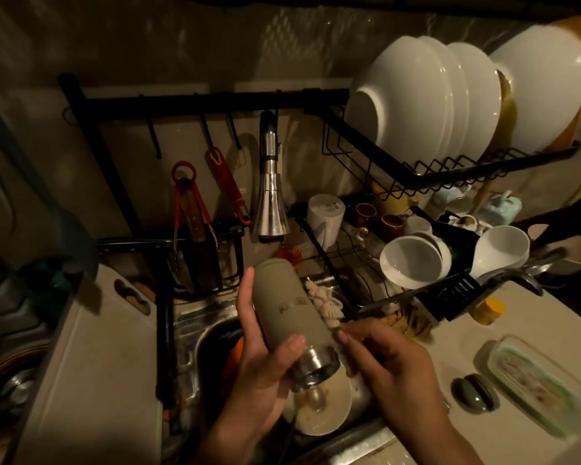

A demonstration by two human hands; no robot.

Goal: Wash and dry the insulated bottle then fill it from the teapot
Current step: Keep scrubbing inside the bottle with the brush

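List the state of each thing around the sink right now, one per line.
Insulated bottle: uncapped, tilted, open steel mouth toward the camera.
Left hand: gripping the bottle.
Right hand: fingertips beside the bottle's mouth; grip unclear.
Faucet: no water visible.
White plates: upright in the rack.

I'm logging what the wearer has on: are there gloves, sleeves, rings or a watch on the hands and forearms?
Both are bare. The left hand and right hand wear no gloves, and no rings show. The forearms are uncovered down to the picture's lower edge, with no sleeve, watch or bracelet visible in this dim light.
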